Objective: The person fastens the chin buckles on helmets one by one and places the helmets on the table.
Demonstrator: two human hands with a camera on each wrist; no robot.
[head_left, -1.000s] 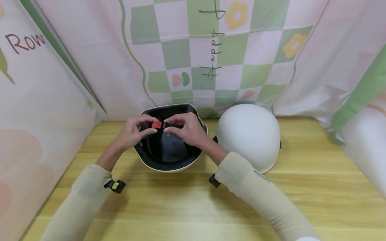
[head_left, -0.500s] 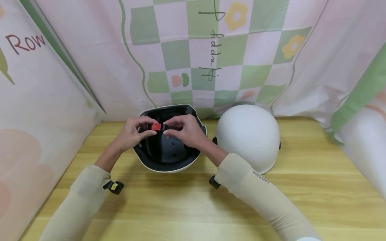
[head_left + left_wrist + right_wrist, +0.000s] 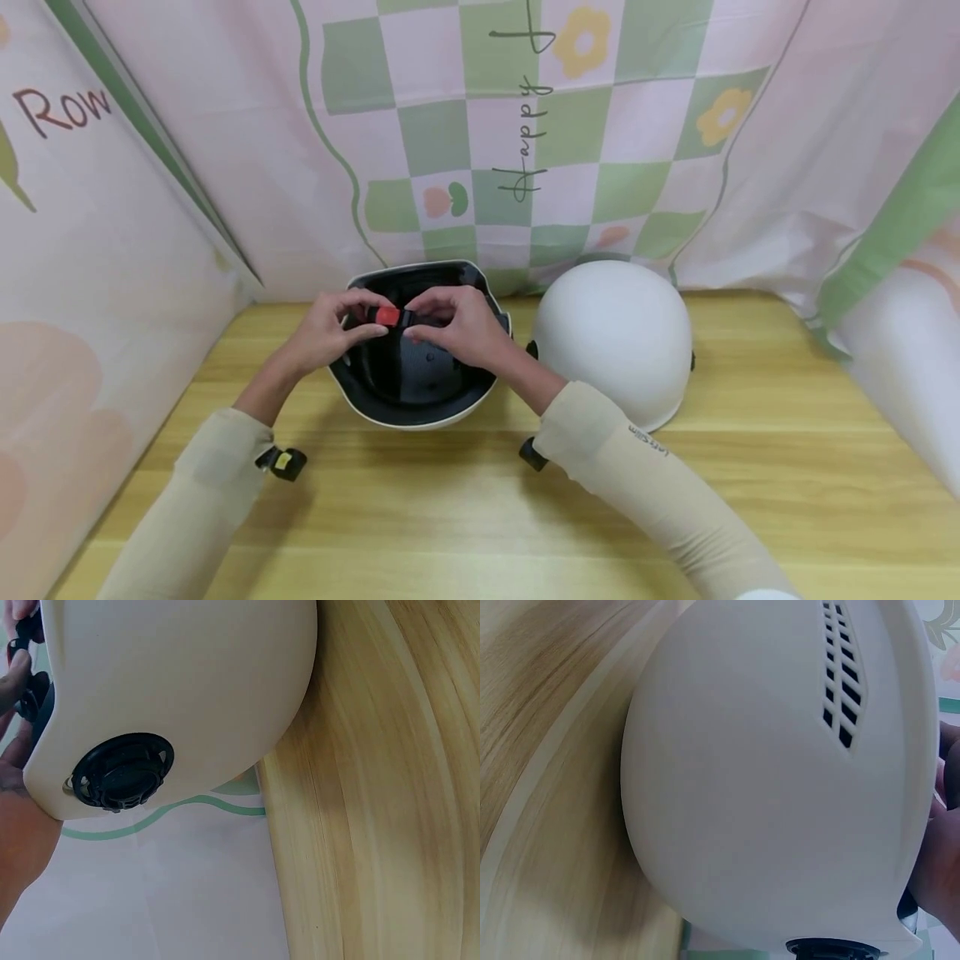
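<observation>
An upturned white helmet (image 3: 442, 420) with a black lining rests on the wooden table. Over its opening, my left hand (image 3: 324, 332) pinches the red-and-black chin-strap buckle (image 3: 387, 316) between thumb and fingers. Close on its right, my right hand (image 3: 467, 327) pinches the black end of the same buckle and strap. The buckle looks joined in the head view. In the left wrist view, the helmet's shell (image 3: 187, 675) carries a round black fitting (image 3: 124, 771), and my fingers are partly cut off. Vent slots mark the shell (image 3: 757, 810) in the right wrist view.
A second white helmet (image 3: 611, 342), dome up, stands to the right, close to my right forearm. Patterned curtain (image 3: 502, 133) hangs behind and along both sides of the wooden table (image 3: 420, 517). Small black devices (image 3: 287, 463) are strapped at the wrists.
Both hands keep their pinch on the buckle, which sits slightly lower than a second ago. The whole head view has shifted a little; the helmets stay in place.
</observation>
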